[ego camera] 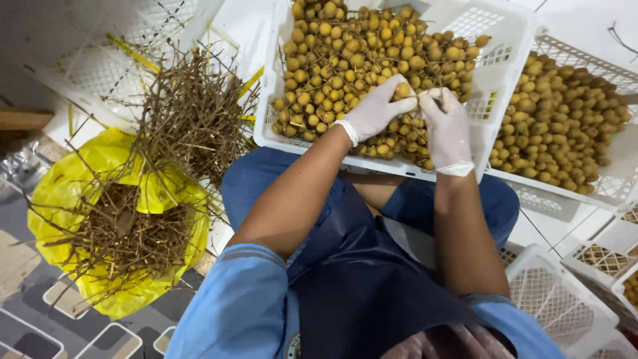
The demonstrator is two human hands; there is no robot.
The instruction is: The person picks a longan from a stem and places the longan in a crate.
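Two white-gloved hands meet at upper centre of the frame: the left hand (373,111) pinches a small round tan fruit (403,91), the right hand (446,127) grips the fruit cluster's thin brown stem (423,100), above a white slotted plastic crate (508,30).

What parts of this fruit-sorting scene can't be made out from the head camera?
- Fruit under the left hand and right hand: hidden by the gloves.
- Middle crate: far end cut off by the top edge.
- Yellow bag: inside covered by bare twigs.
- Lower right crates: cut off by the frame edge.
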